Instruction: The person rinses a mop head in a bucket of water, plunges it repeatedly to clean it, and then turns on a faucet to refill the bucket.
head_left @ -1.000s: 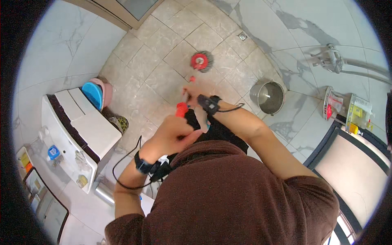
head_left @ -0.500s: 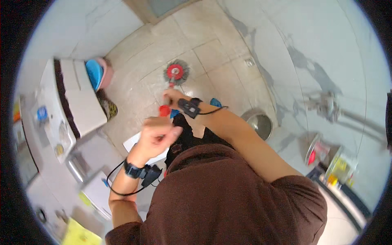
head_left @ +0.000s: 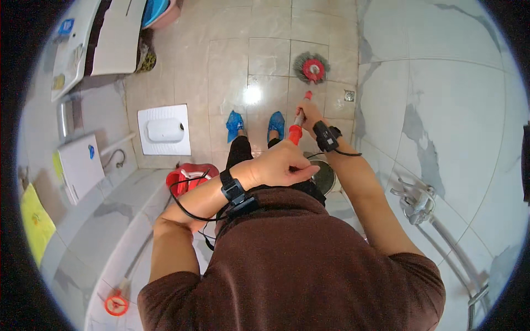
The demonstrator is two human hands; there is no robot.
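Observation:
A long-handled scrub brush (head_left: 313, 69) with a red round head and grey bristles rests on the tiled floor ahead of me, to the right. My right hand (head_left: 309, 114) is closed around its shaft, partway down. Above that, the red grip (head_left: 296, 134) of the handle runs up to my left hand (head_left: 282, 164), which is curled into a fist over the handle's upper end. The palm side of the left hand hides how far the handle goes. Blue shoe covers (head_left: 234, 124) wrap my feet on the floor between the brush and me.
A white squat toilet (head_left: 164, 130) is set in the floor at left, with a red basin (head_left: 190, 175) nearer me. A metal bowl (head_left: 324, 175) stands by my right leg. The floor drain (head_left: 349, 96) and wall tap (head_left: 415, 201) are at right; a white cabinet (head_left: 117, 41) stands far left.
My view has turned and shifted. The brush now stands farther right, close to the floor drain, with both hands still at the handle. The squat toilet and red basin have come into clear view.

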